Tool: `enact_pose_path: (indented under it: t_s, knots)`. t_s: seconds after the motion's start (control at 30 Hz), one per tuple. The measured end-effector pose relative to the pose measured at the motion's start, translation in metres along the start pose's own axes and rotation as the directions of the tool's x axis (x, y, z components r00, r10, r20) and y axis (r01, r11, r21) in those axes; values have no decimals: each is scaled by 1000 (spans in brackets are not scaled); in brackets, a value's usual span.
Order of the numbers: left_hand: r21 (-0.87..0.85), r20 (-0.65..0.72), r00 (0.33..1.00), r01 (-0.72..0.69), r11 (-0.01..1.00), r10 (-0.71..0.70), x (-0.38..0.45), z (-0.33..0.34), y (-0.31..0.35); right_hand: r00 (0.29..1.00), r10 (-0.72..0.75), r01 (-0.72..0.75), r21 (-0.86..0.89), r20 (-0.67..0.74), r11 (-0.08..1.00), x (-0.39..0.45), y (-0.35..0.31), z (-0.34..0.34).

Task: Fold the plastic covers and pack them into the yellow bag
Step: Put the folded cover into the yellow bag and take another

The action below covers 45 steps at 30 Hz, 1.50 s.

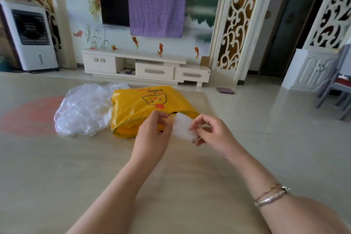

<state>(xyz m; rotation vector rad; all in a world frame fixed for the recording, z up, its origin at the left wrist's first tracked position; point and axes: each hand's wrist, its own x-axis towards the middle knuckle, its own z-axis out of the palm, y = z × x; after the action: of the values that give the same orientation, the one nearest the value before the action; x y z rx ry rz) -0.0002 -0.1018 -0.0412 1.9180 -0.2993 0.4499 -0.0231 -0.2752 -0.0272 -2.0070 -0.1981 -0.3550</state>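
Observation:
A yellow bag [144, 108] with a cartoon face lies flat on the beige table [76, 167], its mouth toward me. Left of it sits a crumpled heap of clear plastic covers [85, 110]. In front of the bag, a small folded clear plastic cover [182, 128] is held up between both hands. My left hand [153, 133] pinches its left edge and my right hand [210, 133] pinches its right edge with curled fingers. The cover hangs just above the table, near the bag's near right corner.
The table's far edge runs behind the bag. Beyond it are a white TV cabinet [146, 66], a TV partly draped with purple cloth [155, 5], an air cooler [28, 36] at left and a chair [336, 89] at right.

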Motion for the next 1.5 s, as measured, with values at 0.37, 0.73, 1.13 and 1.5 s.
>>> enact_pose_path:
  t_s: [0.37, 0.73, 1.13, 1.5]
  knots:
    - [584, -65, 993, 115, 804, -95, 29, -88, -49, 880, -288, 436, -403, 378, 805, 44, -2, 78]
    - [334, -95, 995, 49, 941, -18, 31, -88, -64, 884, -210, 464, -730, 418, 502, 87, -10, 168]
    - [380, 60, 994, 64, 923, -94, 26, -93, -77, 896, -41, 334, -613, 441, 716, 48, -12, 132]
    - [-66, -433, 885, 161, 985, -173, 13, -124, -76, 926, -299, 377, -499, 233, 780, 29, -58, 126]
